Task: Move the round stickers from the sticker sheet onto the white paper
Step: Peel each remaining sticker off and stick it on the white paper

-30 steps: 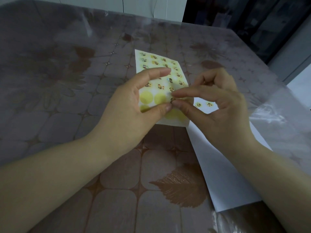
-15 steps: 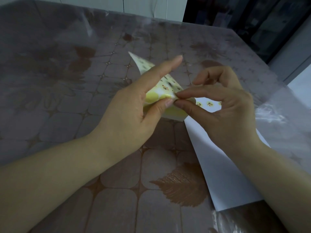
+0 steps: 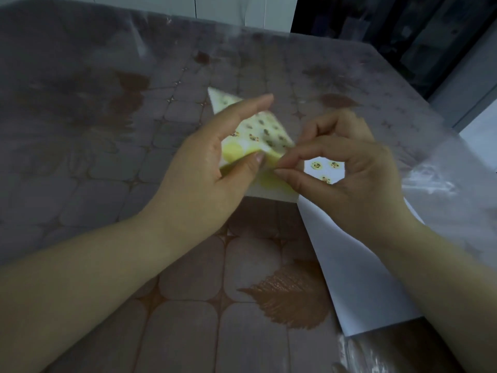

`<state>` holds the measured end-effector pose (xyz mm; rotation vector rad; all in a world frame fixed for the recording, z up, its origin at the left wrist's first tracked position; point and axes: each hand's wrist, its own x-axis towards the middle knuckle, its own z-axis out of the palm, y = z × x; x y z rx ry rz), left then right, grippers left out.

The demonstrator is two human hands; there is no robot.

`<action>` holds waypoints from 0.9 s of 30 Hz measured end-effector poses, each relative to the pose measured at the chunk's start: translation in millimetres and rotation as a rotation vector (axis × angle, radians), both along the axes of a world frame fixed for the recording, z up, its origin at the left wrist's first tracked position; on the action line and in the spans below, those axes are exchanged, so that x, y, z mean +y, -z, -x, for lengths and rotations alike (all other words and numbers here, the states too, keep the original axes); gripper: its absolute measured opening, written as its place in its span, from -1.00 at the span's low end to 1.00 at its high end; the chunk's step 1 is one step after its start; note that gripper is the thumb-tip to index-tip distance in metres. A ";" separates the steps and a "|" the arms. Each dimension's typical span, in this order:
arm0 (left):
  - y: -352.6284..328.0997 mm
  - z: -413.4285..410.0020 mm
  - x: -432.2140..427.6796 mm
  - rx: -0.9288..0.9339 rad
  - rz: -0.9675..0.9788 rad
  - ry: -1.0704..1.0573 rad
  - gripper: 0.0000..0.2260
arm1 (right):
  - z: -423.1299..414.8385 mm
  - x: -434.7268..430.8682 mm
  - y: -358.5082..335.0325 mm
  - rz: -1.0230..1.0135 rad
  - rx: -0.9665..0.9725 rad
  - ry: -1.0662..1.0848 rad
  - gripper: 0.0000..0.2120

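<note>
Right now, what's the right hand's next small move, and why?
Probably draw the right hand, pinch closed, away from the sticker sheet toward the white paper. The left hand grips the sheet bent, the right thumb and forefinger pinch at its right edge, and three round stickers already sit on the paper.
</note>
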<state>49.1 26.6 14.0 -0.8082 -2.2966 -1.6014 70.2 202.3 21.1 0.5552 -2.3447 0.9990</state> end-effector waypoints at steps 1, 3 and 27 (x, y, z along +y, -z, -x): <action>0.0 1.2 -0.2 -0.035 -0.007 -0.012 -0.55 | 0.6 1.4 -0.3 0.012 -0.062 -0.009 -0.95; 0.4 3.5 -0.7 -0.094 -0.013 -0.042 -0.55 | 1.1 5.5 -5.9 0.134 -0.213 -0.068 -0.92; 13.8 12.9 -3.4 -0.167 -0.039 -0.054 -0.55 | 17.8 77.6 -10.6 0.142 -0.844 0.388 -0.95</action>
